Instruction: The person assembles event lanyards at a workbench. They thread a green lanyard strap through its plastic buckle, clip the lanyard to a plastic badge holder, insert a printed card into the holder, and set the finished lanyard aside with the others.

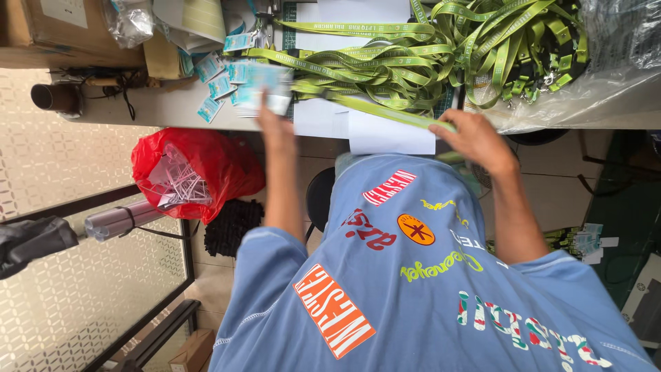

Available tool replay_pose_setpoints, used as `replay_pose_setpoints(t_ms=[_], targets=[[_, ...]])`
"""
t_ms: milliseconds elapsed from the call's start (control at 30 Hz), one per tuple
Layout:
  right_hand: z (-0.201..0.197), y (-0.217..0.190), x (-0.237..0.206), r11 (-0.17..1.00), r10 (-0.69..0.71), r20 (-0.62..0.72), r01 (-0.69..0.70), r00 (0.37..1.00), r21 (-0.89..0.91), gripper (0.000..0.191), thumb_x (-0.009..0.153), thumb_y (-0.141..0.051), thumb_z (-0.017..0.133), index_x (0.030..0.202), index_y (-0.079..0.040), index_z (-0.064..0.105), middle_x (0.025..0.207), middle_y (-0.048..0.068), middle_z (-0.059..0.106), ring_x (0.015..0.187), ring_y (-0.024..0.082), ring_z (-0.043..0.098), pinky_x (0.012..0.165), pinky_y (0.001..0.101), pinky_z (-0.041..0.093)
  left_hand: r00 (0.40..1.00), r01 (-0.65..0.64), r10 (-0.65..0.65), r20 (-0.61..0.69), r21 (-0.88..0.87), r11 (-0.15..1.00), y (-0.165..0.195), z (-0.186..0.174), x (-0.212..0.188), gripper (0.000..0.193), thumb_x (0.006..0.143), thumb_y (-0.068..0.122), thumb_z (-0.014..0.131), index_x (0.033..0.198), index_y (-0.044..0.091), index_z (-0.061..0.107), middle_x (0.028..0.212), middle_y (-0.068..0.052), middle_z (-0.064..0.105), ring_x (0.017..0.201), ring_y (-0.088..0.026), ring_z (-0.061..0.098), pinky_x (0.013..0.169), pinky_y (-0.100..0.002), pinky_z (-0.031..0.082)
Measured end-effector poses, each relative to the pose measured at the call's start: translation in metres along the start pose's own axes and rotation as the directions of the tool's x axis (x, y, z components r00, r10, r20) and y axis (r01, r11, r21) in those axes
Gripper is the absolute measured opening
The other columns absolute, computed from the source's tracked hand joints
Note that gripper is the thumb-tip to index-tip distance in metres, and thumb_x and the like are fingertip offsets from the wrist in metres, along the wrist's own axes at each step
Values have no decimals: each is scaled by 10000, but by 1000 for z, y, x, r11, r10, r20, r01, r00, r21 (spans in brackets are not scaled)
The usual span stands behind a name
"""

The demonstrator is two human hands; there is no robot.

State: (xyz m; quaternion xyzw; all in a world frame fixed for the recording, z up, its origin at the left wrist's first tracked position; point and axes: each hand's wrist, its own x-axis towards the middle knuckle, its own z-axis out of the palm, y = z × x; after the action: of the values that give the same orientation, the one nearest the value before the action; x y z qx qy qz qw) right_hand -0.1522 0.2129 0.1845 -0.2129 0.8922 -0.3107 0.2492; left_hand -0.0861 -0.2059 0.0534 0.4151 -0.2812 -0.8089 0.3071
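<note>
While the worktop (172, 110) is being viewed from above the person's head, so that its near edge is running across the upper part of the view, the left hand (274, 124) is being held at that edge with its fingers closed on a blurred stack of pale blue cards (265, 86); how tightly the fingers are curled cannot be told through the blur. More cards (210, 86) of the same kind are lying scattered toward the left end of the worktop, just beside the held stack. The right hand (475, 138) is being rested on the near edge further right, its fingers closed over the end of a green lanyard (385, 110), which is being stretched along the edge toward the left hand. A large tangled pile of lanyards (496, 48) is lying behind it, toward the back right of the worktop, partly against a clear plastic bag (613, 76). White paper sheets (389, 134) are lying under the stretched lanyard and are overhanging the near edge. Below the worktop's left end, a red bag (213, 162) is sitting on the floor.
</note>
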Motion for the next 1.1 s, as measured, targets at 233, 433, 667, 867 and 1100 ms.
replay_pose_setpoints(t_ms=[233,433,667,867,1100], targets=[[-17,12,61,980,-196,-216,185,957,-69,357,1006,-355,740,1053,-6,682,921,216,695,882,413,679,751,483,515,980,-145,157,118,-105,984,103,24,70,504,892,183,715,1311,-48,556,1196,-188,698,1017,-356,742,888,-534,663],[-18,54,89,991,-105,-568,35,817,-132,313,1007,-276,687,1167,-7,689,1099,180,700,909,326,724,798,440,567,907,-69,210,-365,361,930,78,18,46,411,941,325,756,1043,-54,635,965,-144,705,794,-261,709,675,-430,635],[-61,143,55,900,139,-785,-407,603,-153,405,867,-30,761,1266,-15,694,1197,177,598,1068,356,609,864,431,507,989,65,-118,91,453,889,-29,-19,-34,229,994,306,703,1044,83,690,915,-62,698,744,-164,683,625,-303,559],[-71,144,52,913,196,-755,-398,626,-94,211,905,-121,808,1095,-77,728,1156,149,582,1109,359,564,928,476,467,904,118,-367,222,693,711,-90,7,-118,358,946,346,675,1159,60,645,956,-116,740,793,-186,725,704,-313,591],[-74,164,48,946,234,-782,-321,578,45,156,1152,-173,562,1082,-65,650,980,91,651,853,228,650,719,411,537,796,61,-441,416,669,741,-87,29,-169,395,957,344,694,1143,-4,675,949,-114,740,791,-181,717,705,-316,586]])
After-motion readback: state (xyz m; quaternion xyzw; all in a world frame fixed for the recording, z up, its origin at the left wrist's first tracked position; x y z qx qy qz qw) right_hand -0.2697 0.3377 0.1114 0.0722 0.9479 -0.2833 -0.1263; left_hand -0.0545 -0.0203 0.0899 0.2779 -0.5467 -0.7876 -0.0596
